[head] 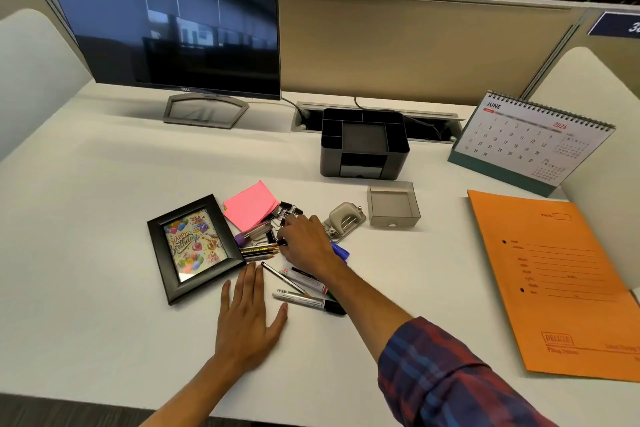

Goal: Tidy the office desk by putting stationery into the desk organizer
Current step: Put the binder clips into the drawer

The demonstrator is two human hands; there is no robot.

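Near the middle of the white tabletop [104, 184] lies a heap of stationery: a pink sticky pad [250, 204], black binder clips [289, 210], yellow pencils [259, 251], white markers [308, 300] and a blue pen [341, 251]. The right hand [306, 243] reaches into the heap, its fingers curled down over the clips; whether they pinch one cannot be told. The left hand [247, 319] lies flat on the tabletop, fingers straight and slightly spread, just beside a glossy black frame [194, 248]. Toward the back edge stands the boxy dark organizer [363, 146], its compartments open on top. A square translucent tray [393, 204] and a grey metal punch [344, 220] sit in front of it. An orange folder [554, 281] lies by the right edge, behind it a spiral calendar [530, 142]. A flat monitor [166, 14] stands at the back left.
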